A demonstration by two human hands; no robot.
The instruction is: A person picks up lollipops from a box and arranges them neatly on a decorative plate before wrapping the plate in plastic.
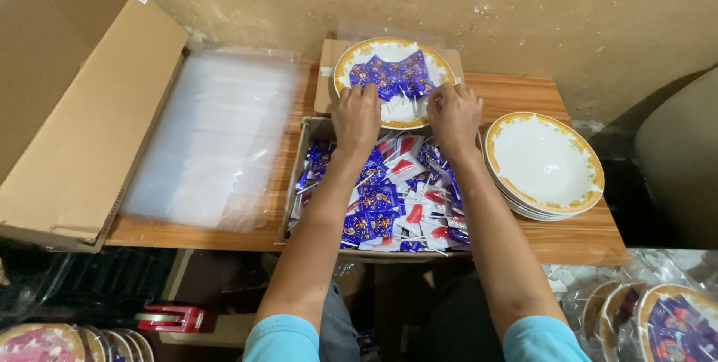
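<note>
Resting on the gold-rimmed plate (351, 60) of blue packets (393, 75): left hand (357, 117), right hand (453, 114).

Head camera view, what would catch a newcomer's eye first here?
First, the two hands, left hand and right hand, resting on a gold-rimmed plate of blue wrapped lollipops at the back of the wooden table. Just below them, an open box brims with blue and red-and-white lollipop packets. To the right sits a stack of empty gold-rimmed plates; to the left, a pile of clear plastic bags.
</note>
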